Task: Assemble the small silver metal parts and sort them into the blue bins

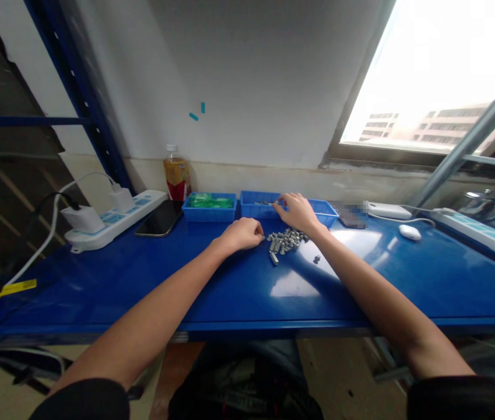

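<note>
A small heap of several grey metal cylinders (285,242) lies on the blue table (247,286). My left hand (244,232) rests just left of the heap, fingers curled in a pinch; what it holds is too small to see. My right hand (298,211) reaches over the near rim of a blue tray (326,209), its fingertips pinching a small grey part inside. A single dark piece (316,259) sits apart, right of the heap.
A second blue tray (209,214) with green pieces stands to the left, a phone (160,219) and a white power strip (111,220) beside it. A drink bottle (177,174) stands at the wall. A white mouse (410,231) and another strip (483,233) lie right.
</note>
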Action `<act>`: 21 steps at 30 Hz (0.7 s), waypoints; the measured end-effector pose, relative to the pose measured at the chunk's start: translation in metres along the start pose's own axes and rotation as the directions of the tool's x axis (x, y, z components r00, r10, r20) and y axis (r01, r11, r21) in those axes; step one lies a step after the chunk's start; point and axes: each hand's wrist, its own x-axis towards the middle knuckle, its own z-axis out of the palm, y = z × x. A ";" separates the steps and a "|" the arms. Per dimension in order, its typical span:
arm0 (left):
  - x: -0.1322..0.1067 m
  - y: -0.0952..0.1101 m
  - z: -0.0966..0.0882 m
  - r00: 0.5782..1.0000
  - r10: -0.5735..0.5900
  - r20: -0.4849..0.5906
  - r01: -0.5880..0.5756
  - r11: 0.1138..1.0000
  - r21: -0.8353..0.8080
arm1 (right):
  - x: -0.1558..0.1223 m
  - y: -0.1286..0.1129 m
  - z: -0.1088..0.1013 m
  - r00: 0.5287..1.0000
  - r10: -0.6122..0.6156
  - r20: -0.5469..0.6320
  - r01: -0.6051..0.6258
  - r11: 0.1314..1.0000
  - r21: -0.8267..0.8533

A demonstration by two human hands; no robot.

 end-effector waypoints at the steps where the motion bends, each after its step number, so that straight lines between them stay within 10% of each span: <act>1: -0.001 0.000 -0.001 1.000 -0.009 -0.024 0.010 0.999 0.042 | -0.007 -0.003 -0.003 0.999 -0.033 0.010 0.033 0.999 0.021; 10: 0.006 -0.011 -0.005 0.999 -0.023 -0.025 0.019 0.989 -0.149 | -0.035 -0.035 -0.011 0.904 -0.385 0.189 0.342 0.913 0.221; 21: 0.011 -0.008 -0.001 0.966 -0.201 -0.160 0.035 0.720 -0.693 | -0.012 -0.018 -0.010 0.940 -0.341 0.016 0.329 0.916 0.229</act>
